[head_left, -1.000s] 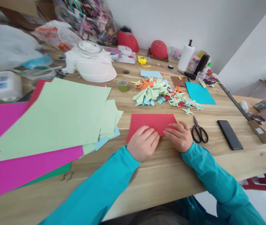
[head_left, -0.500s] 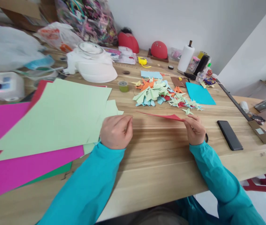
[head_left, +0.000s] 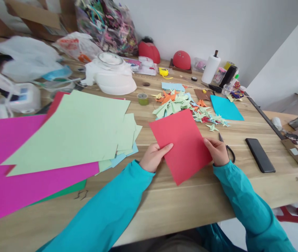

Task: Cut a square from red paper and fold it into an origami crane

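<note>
Between my hands a red sheet of paper (head_left: 184,147) is held up, tilted, with its broad face toward me. My left hand (head_left: 155,155) pinches its left edge, thumb on the face and fingers behind. At its right edge, my right hand (head_left: 216,151) grips the paper between thumb and fingers. Black-handled scissors (head_left: 230,153) lie just beyond my right hand, partly hidden by it. Behind the sheet is a pile of folded paper cranes (head_left: 176,102), green, orange, red and blue. A stack of light green paper (head_left: 85,127) lies left of my left hand.
Magenta paper (head_left: 14,189) lies under the green stack. A black phone (head_left: 260,155) rests at the right, and a turquoise sheet (head_left: 226,107) behind. Along the back stand a white cap (head_left: 114,78), a tape measure (head_left: 164,72), a red pincushion (head_left: 181,60) and a white roll (head_left: 211,68).
The red sheet has turned from edge-on to face-on. My left hand has moved right from beside the green stack and now grips the sheet's left edge. My right hand keeps its hold.
</note>
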The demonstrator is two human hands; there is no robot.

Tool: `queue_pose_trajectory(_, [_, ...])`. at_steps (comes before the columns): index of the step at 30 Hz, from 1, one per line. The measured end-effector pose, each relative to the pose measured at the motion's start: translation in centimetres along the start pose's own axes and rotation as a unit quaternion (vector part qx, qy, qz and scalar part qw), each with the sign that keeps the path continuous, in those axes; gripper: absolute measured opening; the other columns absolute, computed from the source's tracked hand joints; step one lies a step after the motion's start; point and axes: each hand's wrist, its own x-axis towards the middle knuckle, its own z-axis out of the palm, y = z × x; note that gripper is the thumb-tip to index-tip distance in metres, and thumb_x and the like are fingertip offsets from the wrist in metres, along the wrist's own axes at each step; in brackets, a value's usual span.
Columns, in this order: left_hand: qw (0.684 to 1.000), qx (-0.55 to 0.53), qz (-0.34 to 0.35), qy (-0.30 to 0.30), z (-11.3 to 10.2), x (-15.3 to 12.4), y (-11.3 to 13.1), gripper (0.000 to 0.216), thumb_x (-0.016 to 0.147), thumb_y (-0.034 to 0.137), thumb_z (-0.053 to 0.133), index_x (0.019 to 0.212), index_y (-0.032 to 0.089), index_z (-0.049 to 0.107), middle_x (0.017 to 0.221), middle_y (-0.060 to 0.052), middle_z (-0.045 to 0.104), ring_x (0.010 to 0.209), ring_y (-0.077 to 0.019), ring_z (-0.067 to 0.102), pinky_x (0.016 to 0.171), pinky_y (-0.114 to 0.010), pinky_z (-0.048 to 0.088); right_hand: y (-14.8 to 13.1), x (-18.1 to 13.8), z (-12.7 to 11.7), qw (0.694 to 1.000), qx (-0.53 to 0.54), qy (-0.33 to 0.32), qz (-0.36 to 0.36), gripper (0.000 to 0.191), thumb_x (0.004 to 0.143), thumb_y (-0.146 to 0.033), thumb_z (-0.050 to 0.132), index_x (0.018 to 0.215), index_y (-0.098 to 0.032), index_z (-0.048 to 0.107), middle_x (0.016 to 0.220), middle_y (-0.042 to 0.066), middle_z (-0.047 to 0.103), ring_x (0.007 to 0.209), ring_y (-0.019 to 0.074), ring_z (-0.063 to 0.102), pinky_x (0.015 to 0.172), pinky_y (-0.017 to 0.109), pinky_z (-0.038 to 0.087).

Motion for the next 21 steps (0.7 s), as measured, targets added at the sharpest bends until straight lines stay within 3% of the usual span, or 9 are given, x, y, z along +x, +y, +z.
queue_pose_trajectory(6, [0.996, -0.037, -0.068, -0.043, 0.4, 0.3, 0.1, 0.038, 0.064, 0.038, 0.075, 0.091, 0.013, 0.071, 0.09, -0.01, 0.073, 0.08, -0.0255, 0.068, 0.075, -0.037, 0.052, 0.8, 0.2, -0.1, 0.997, 0.031, -0.034, 0.062, 0.035, 0.058, -0.047, 0.077, 0.078, -0.02, 0.069, 0.062, 0.001, 0.07, 0.058, 0.0186, 0.064, 0.054, 0.03, 0.053])
queue_pose_trajectory(14, [0.994, -0.068, -0.087, -0.026, 0.8, 0.2, 0.6, 0.036, 0.061, 0.034, 0.077, 0.09, 0.013, 0.07, 0.091, -0.011, 0.073, 0.084, -0.0277, 0.068, 0.077, -0.041, 0.054, 0.5, 0.3, 0.0, 0.99, 0.054, -0.085, 0.096, 0.036, 0.055, -0.049, 0.078, 0.07, -0.019, 0.066, 0.062, 0.001, 0.07, 0.056, 0.0182, 0.064, 0.052, 0.03, 0.054])
queue_pose_trajectory(21, [0.991, -0.114, -0.063, -0.03, 1.2, -0.3, 1.0, 0.04, 0.069, 0.031, 0.07, 0.105, 0.015, 0.065, 0.106, -0.013, 0.069, 0.091, -0.0296, 0.066, 0.078, -0.044, 0.056, 0.7, 0.1, 0.6, 0.984, 0.092, -0.109, 0.108, 0.033, 0.054, -0.045, 0.08, 0.068, -0.019, 0.064, 0.061, -0.002, 0.069, 0.055, 0.014, 0.063, 0.053, 0.025, 0.051])
